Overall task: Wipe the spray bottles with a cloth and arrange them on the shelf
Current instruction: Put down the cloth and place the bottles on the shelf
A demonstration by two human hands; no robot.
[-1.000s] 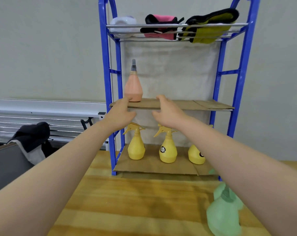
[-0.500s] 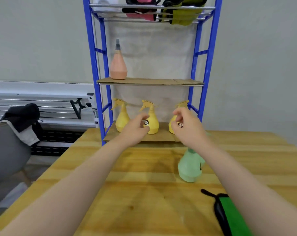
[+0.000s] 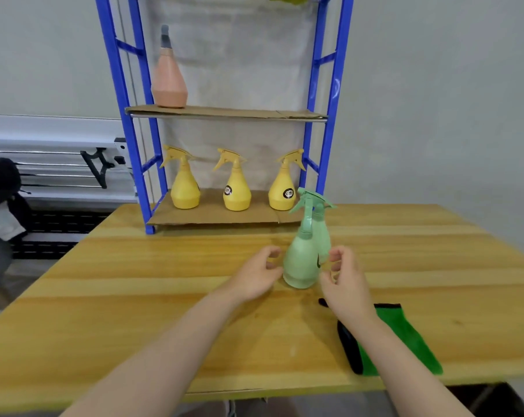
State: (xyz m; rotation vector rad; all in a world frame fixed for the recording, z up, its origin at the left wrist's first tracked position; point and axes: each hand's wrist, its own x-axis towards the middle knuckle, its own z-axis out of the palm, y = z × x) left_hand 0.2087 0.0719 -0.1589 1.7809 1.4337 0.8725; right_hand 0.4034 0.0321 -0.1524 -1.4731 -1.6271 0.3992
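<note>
Fingers [image 3: 272, 254] of the left hand [image 3: 256, 276] and right hand [image 3: 346, 282] curl loosely on either side of two green spray bottles [image 3: 301, 263], holding nothing. Both bottles stand upright on the desk [image 3: 134, 296], the green cloth [image 3: 405, 338] nearby.

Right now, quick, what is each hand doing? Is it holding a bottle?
Left hand: open, fingers loosely curled beside the green spray bottles, holding nothing.
Right hand: open, fingers loosely curled on their other side, holding nothing.
</note>
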